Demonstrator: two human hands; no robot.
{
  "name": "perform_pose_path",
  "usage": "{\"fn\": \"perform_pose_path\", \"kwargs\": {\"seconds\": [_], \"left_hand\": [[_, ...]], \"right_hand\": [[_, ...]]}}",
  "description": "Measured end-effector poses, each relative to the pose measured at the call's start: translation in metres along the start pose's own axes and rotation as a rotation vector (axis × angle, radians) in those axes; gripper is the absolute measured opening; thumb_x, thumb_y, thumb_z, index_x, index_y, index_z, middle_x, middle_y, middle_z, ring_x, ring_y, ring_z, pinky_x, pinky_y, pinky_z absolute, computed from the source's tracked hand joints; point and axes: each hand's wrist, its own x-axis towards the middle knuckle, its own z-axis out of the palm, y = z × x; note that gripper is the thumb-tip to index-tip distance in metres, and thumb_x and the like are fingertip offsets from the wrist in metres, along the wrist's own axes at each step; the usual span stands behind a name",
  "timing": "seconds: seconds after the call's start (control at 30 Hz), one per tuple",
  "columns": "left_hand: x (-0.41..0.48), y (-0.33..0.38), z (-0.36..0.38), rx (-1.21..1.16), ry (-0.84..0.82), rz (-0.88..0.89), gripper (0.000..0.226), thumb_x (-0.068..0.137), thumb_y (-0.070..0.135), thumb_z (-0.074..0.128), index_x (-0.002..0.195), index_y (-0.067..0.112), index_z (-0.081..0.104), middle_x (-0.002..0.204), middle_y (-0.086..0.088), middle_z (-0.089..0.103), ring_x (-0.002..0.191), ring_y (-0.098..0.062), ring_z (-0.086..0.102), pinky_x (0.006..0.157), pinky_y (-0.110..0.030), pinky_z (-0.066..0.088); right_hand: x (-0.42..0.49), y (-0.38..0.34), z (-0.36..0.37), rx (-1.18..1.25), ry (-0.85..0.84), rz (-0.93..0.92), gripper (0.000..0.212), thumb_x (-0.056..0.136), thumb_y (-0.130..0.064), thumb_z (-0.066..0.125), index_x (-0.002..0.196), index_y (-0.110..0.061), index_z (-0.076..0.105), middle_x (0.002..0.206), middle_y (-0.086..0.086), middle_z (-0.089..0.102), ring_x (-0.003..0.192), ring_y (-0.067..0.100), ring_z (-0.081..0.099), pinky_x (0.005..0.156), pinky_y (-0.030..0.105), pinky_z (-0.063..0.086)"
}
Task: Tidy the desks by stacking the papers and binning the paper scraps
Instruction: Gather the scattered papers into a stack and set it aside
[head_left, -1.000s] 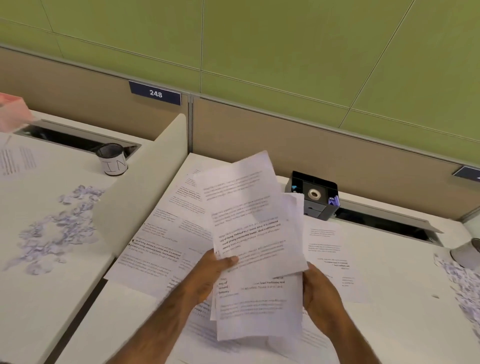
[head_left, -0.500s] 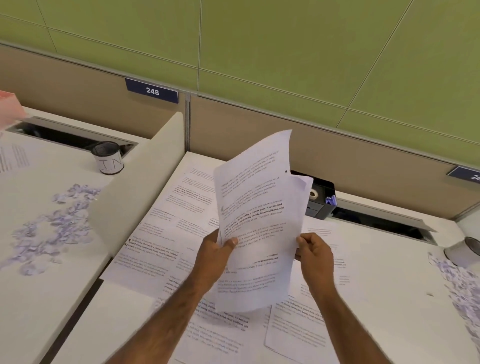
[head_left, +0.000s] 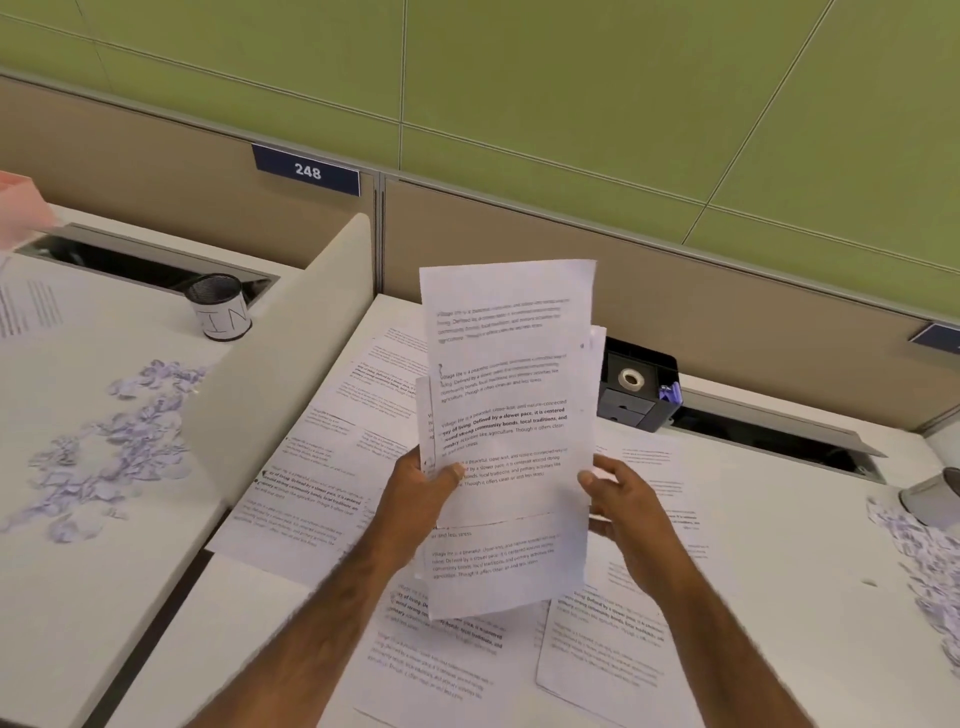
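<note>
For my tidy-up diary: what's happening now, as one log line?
left hand: grips paper stack | right hand: holds its right edge | loose sheets: on desk | paper scraps: not yet binned

Two white desks.
Left desk (head_left: 78, 597): paper scraps (head_left: 119, 452), mesh cup (head_left: 218, 306). Right desk (head_left: 779, 545): loose printed sheets (head_left: 322, 467), black organiser (head_left: 636, 384).

The papers (head_left: 506, 415), fanned out and low one second ago, now stand upright as a nearly squared sheaf at frame centre. The left hand (head_left: 421, 499) has risen with them. The right hand (head_left: 623, 514) has shifted from the lower corner to the right edge.
</note>
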Motion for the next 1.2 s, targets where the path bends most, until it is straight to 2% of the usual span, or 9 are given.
{"fn": "perform_pose_path", "kwargs": {"seconds": [0.1,0.23,0.4,0.67,0.8,0.93,1.03,1.1,1.2], "left_hand": [[-0.003,0.001,0.008,0.062,-0.024,0.031,0.021,0.098,0.012,0.065,0.103,0.032,0.066,0.104,0.013,0.072,0.099,-0.01,0.07,0.076,-0.022,0.059],[-0.005,-0.002,0.015,0.152,-0.03,0.087,0.021,0.1,0.014,0.062,0.115,0.029,0.059,0.107,0.011,0.066,0.098,-0.009,0.064,0.074,-0.017,0.053],[-0.009,-0.014,0.013,0.163,-0.082,0.075,0.031,0.102,0.017,0.058,0.134,0.022,0.058,0.126,0.003,0.065,0.121,-0.021,0.06,0.102,-0.036,0.052],[-0.02,-0.017,0.006,0.169,-0.152,0.127,0.048,0.086,0.035,0.079,0.12,0.053,0.05,0.117,0.018,0.06,0.114,-0.01,0.057,0.071,-0.015,0.056],[-0.019,-0.021,0.001,0.13,-0.133,0.213,0.069,0.076,0.044,0.078,0.137,0.041,0.047,0.124,0.01,0.061,0.117,-0.015,0.058,0.074,-0.015,0.057],[-0.018,-0.026,-0.007,0.149,-0.115,0.165,0.064,0.069,0.061,0.079,0.126,0.043,0.056,0.119,0.008,0.066,0.116,-0.019,0.061,0.077,-0.022,0.06],[-0.017,-0.033,-0.013,0.149,-0.084,0.204,0.096,0.061,0.076,0.078,0.142,0.035,0.048,0.127,0.005,0.062,0.119,-0.015,0.059,0.087,-0.031,0.062],[-0.017,-0.033,-0.013,0.144,-0.059,0.203,0.089,0.069,0.064,0.079,0.145,0.036,0.043,0.128,0.008,0.06,0.118,-0.01,0.058,0.087,-0.029,0.061],[-0.017,-0.034,-0.007,0.171,-0.042,0.117,0.038,0.087,0.041,0.077,0.12,0.037,0.059,0.112,0.012,0.067,0.114,-0.017,0.064,0.076,-0.02,0.056]], "right_hand": [[0.003,-0.016,-0.001,0.158,-0.148,-0.018,0.035,0.094,-0.019,0.068,0.129,-0.018,0.062,0.121,0.002,0.074,0.11,0.028,0.071,0.095,0.051,0.055],[0.003,-0.017,0.007,0.213,-0.078,-0.098,0.034,0.088,-0.001,0.069,0.121,-0.008,0.068,0.118,0.01,0.074,0.109,0.033,0.071,0.094,0.048,0.056],[-0.003,0.005,0.016,0.124,0.006,-0.183,0.036,0.087,0.0,0.071,0.121,-0.011,0.068,0.117,0.005,0.075,0.111,0.029,0.069,0.097,0.047,0.055],[-0.02,0.021,0.021,0.104,-0.004,-0.183,0.052,0.08,-0.003,0.068,0.128,-0.023,0.057,0.119,0.001,0.071,0.115,0.023,0.064,0.096,0.045,0.057],[-0.02,0.027,0.025,0.11,0.078,-0.091,0.054,0.088,0.011,0.057,0.127,-0.027,0.054,0.126,-0.004,0.067,0.118,0.022,0.062,0.102,0.05,0.052],[-0.022,0.022,0.032,0.082,0.12,-0.127,0.058,0.087,0.015,0.052,0.123,-0.03,0.056,0.121,-0.006,0.067,0.113,0.019,0.063,0.092,0.041,0.056],[-0.025,0.02,0.04,0.071,0.126,-0.156,0.062,0.086,0.015,0.052,0.131,-0.027,0.052,0.123,-0.004,0.064,0.114,0.016,0.061,0.093,0.041,0.054],[-0.026,0.02,0.04,0.087,0.076,-0.175,0.06,0.086,0.01,0.054,0.134,-0.027,0.051,0.125,-0.001,0.065,0.115,0.02,0.061,0.096,0.045,0.055],[-0.029,0.023,0.042,0.1,-0.016,-0.176,0.045,0.083,0.001,0.057,0.123,-0.019,0.061,0.113,0.004,0.072,0.109,0.024,0.067,0.079,0.033,0.06]]}}
